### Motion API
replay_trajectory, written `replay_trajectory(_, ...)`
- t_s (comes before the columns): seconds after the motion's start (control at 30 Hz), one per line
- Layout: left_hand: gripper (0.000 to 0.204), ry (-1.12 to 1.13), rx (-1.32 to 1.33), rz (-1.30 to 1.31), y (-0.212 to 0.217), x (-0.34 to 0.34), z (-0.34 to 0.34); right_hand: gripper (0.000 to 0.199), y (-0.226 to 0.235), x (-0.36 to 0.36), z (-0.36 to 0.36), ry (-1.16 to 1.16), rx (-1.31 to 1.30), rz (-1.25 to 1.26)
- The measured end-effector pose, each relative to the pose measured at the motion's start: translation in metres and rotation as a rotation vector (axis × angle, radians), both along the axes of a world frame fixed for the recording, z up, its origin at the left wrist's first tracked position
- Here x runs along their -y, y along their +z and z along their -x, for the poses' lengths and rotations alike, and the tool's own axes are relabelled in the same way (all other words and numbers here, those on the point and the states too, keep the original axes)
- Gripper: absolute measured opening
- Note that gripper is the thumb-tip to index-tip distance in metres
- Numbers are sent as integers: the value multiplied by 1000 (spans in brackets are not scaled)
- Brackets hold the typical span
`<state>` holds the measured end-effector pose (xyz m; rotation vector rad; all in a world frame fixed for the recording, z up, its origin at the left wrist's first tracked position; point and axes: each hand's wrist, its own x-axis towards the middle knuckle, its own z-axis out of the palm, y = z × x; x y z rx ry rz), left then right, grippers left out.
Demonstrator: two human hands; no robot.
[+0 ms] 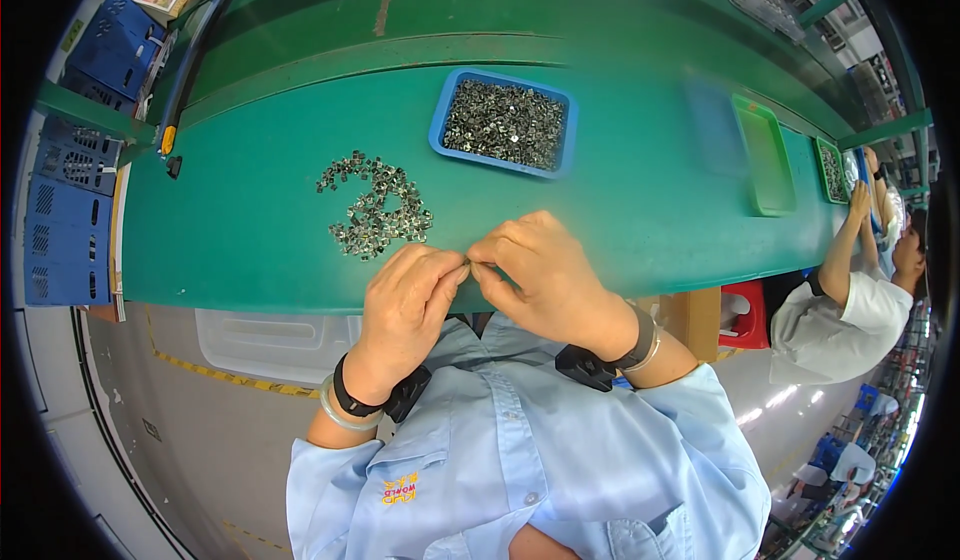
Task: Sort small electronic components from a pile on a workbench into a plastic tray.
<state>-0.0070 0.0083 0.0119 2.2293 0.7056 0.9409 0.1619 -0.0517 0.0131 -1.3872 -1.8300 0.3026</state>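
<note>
Here, the left hand (405, 295) and right hand (540, 270) meet fingertip to fingertip, each grip pinched shut on one tiny metal part (468, 261) above the green worktop (620, 210) edge, near a loose pile of parts (375, 205).

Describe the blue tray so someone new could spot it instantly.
Start at the long green workbench. Straight ahead of the person's hands, past the loose pile of small metal parts, sits the blue tray, heaped with the same dark parts. It is the only blue tray; the trays to the right are green.
</note>
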Motion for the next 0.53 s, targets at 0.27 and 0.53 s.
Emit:
replay_trajectory(0.27,8,34,-3,140,-2,0,2,19,3,2,-2,9,-3,24)
replay_trajectory(0.53,7,-175,413,1142,-16,-11,15,24,3,5,-6,14,-256,170)
